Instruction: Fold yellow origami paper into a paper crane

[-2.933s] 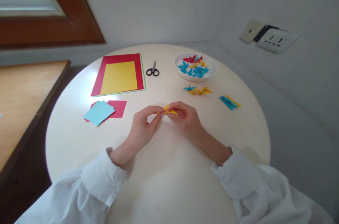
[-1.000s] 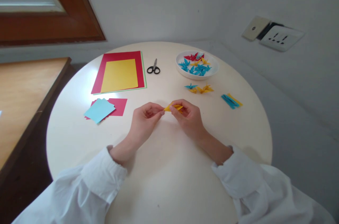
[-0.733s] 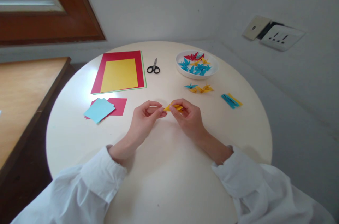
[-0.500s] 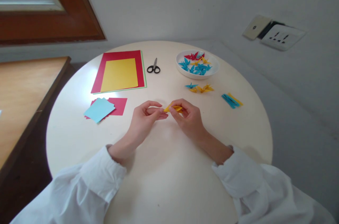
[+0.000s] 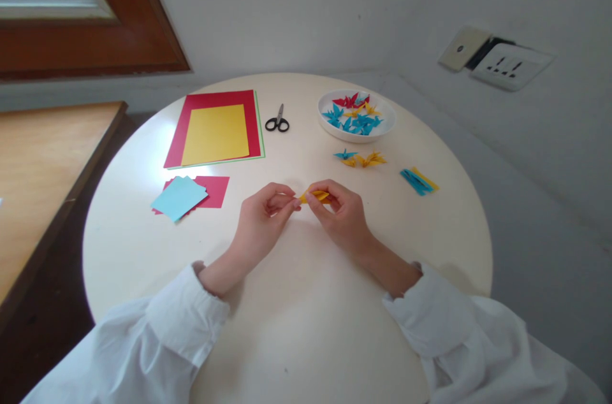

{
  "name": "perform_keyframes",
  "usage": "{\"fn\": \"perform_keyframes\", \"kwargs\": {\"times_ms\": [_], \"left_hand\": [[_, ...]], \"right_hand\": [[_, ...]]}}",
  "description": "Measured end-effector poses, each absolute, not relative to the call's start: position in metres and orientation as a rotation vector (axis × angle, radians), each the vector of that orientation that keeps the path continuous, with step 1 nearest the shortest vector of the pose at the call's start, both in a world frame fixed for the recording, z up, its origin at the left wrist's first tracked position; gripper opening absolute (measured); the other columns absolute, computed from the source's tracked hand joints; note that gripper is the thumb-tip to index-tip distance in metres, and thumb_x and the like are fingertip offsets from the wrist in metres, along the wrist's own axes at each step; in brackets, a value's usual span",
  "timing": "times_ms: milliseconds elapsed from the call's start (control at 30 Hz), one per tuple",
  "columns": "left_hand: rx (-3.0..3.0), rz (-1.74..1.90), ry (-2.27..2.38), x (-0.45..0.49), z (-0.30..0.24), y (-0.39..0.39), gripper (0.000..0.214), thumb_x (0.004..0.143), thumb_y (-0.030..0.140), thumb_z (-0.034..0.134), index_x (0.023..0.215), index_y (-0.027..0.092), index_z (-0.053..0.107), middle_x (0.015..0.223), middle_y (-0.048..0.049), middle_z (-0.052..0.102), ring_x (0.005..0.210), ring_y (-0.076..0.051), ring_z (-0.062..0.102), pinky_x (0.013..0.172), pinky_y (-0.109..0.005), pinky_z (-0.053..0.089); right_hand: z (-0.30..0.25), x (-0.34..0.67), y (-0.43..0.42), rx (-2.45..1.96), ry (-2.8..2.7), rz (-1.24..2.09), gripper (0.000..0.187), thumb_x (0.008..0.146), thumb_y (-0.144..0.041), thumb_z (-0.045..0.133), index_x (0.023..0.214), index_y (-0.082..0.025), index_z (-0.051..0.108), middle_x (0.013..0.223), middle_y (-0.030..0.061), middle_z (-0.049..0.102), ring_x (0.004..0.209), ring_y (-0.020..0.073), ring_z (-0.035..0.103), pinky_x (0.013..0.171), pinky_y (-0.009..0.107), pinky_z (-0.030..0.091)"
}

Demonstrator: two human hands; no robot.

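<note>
Over the middle of the round white table [image 5: 296, 321], both my hands pinch a small folded yellow paper piece [image 5: 316, 195]. My left hand [image 5: 262, 223] grips its left tip between thumb and forefinger. My right hand [image 5: 340, 213] holds the right part, fingers curled over it. Most of the paper is hidden by my fingers.
A white dish [image 5: 356, 117] of folded red, blue and yellow paper figures sits at the back right. A few more figures [image 5: 361, 158] and blue and yellow strips [image 5: 417, 180] lie nearby. Black scissors [image 5: 278, 120], a red, yellow and green sheet stack [image 5: 215, 130] and small blue and red squares [image 5: 187, 195] are to the left.
The yellow paper has been worked into a narrower shape, and my left fingers have shifted slightly along its left tip. Both hands stay in nearly the same spot.
</note>
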State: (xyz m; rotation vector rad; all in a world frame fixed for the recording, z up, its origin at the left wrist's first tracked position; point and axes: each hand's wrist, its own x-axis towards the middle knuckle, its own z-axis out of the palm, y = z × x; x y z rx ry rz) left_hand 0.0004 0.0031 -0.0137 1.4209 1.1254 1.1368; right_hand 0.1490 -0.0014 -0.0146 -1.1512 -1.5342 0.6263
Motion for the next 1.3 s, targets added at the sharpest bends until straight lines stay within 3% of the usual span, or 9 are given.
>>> {"fn": "perform_keyframes", "kwargs": {"times_ms": [933, 1100, 1300], "left_hand": [[1.519, 1.147, 1.138, 0.002, -0.006, -0.001, 0.007, 0.072, 0.016, 0.059, 0.079, 0.017, 0.057, 0.075, -0.0029, 0.068, 0.074, -0.015, 0.067, 0.070, -0.026, 0.052], [1.522, 1.135, 1.147, 0.003, -0.005, -0.002, 0.011, 0.073, 0.025, 0.064, 0.076, 0.016, 0.058, 0.070, -0.0019, 0.065, 0.065, -0.013, 0.063, 0.061, -0.024, 0.051], [1.466, 1.108, 1.141, 0.002, -0.010, 0.002, 0.013, 0.073, 0.027, 0.064, 0.078, 0.017, 0.058, 0.072, -0.0034, 0.068, 0.072, -0.017, 0.068, 0.065, -0.027, 0.053]], "right_hand": [[-0.012, 0.147, -0.003, -1.205, -1.529, 0.538, 0.005, 0.075, -0.019, 0.057, 0.071, -0.019, 0.059, 0.070, 0.0008, 0.065, 0.062, 0.0125, 0.060, 0.058, 0.024, 0.049], [-0.012, 0.147, -0.004, -1.207, -1.566, 0.541, 0.005, 0.075, -0.020, 0.057, 0.070, -0.019, 0.058, 0.068, 0.0003, 0.064, 0.062, 0.0125, 0.059, 0.057, 0.024, 0.049], [-0.014, 0.148, -0.005, -1.194, -1.625, 0.558, 0.006, 0.077, -0.022, 0.057, 0.071, -0.019, 0.058, 0.070, 0.0008, 0.063, 0.063, 0.0131, 0.059, 0.060, 0.026, 0.049]]}}
